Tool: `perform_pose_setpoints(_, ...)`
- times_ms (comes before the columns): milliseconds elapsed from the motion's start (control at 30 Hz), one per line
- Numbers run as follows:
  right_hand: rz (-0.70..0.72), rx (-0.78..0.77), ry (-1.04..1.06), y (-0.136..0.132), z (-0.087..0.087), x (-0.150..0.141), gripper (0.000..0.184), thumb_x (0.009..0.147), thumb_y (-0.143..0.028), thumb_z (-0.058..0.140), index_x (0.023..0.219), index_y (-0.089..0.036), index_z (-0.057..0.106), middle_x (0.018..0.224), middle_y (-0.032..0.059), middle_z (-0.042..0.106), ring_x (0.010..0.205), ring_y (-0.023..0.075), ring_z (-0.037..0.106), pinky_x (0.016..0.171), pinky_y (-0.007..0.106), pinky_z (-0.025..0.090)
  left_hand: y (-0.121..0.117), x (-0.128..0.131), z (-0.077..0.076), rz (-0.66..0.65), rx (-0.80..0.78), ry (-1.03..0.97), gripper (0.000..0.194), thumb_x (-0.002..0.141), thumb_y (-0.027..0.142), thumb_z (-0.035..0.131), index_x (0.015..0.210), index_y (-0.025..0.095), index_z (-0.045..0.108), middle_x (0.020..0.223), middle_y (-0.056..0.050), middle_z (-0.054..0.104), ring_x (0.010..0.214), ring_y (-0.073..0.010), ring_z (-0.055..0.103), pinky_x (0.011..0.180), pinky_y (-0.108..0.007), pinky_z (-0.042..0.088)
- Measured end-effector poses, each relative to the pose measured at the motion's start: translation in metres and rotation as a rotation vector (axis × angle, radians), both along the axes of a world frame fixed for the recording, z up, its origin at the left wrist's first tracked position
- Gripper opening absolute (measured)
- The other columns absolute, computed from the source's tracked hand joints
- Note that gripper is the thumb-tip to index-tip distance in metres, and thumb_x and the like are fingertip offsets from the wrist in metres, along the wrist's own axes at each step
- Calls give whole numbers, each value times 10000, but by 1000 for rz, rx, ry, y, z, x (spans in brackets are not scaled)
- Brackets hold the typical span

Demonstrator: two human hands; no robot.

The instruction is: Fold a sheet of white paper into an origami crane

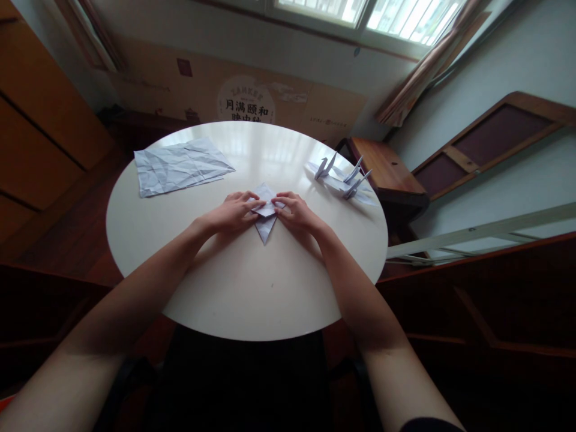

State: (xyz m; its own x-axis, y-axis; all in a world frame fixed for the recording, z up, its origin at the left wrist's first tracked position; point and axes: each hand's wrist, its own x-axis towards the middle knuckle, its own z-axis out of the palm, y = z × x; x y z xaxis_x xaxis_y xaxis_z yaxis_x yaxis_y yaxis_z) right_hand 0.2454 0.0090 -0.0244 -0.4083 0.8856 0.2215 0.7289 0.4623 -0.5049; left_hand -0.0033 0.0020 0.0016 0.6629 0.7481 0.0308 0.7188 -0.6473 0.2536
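A folded piece of white paper [265, 227], diamond-shaped with a raised flap and its point towards me, lies in the middle of the round table. From the left, my left hand [236, 211] grips the paper's side, fingers bent and pressed on it. On the opposite side my right hand [294, 211] pinches the other edge, thumb and fingers close together. Both hands rest low at the tabletop. Parts of the flap's edges are hidden under my fingertips.
Creased white sheets [180, 168] lie at the table's back left. Several folded paper cranes [326, 167] stand at the back right. The white round table [252, 300] has a curved edge close to my lap. A wooden stool or cabinet [382, 162] stands beyond its right side.
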Motion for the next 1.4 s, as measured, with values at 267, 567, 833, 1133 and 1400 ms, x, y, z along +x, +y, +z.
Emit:
perform_pose_setpoints(267, 3, 16, 20, 1, -2, 1, 343, 911, -339, 645, 1226, -245, 743, 1328, 110, 638, 1251, 296, 589, 1124, 504, 437, 3, -2, -4, -8, 11, -17, 499, 1021, 424, 455, 1494, 280, 525, 1465, -105, 501, 1330, -304, 480, 1174, -466, 301)
perform_pose_setpoints(567, 3, 2, 2, 0, 1, -1, 348, 925, -330, 637, 1243, -227, 734, 1342, 131, 627, 1263, 296, 583, 1131, 497, 428, 3, -3, -5, -10, 7, -9, 520, 1021, 428, 459, 1510, 259, 511, 1470, -117, 489, 1337, -305, 475, 1185, -459, 285)
perform_pose_setpoints(833, 4, 13, 5, 1, -2, 0, 349, 922, -333, 641, 1242, -227, 733, 1333, 124, 635, 1259, 297, 579, 1126, 499, 431, 4, -4, -6, -11, 17, -12, 499, 1034, 433, 457, 1509, 289, 509, 1454, -102, 497, 1336, -289, 470, 1180, -441, 290)
perform_pose_setpoints(1133, 12, 7, -7, 1, -2, 0, 350, 932, -333, 641, 1256, -231, 727, 1343, 117, 630, 1274, 286, 573, 1147, 481, 412, 7, -4, -10, -14, 18, -20, 508, 1031, 431, 457, 1505, 258, 519, 1460, -114, 490, 1328, -315, 476, 1181, -462, 284)
perform_pose_setpoints(1400, 16, 24, 1, 3, -5, 1, 346, 933, -330, 639, 1253, -236, 730, 1341, 113, 627, 1257, 291, 578, 1135, 486, 423, 6, -4, -10, -19, 15, -32, 504, 1035, 434, 450, 1504, 263, 519, 1466, -112, 485, 1331, -316, 473, 1185, -464, 276)
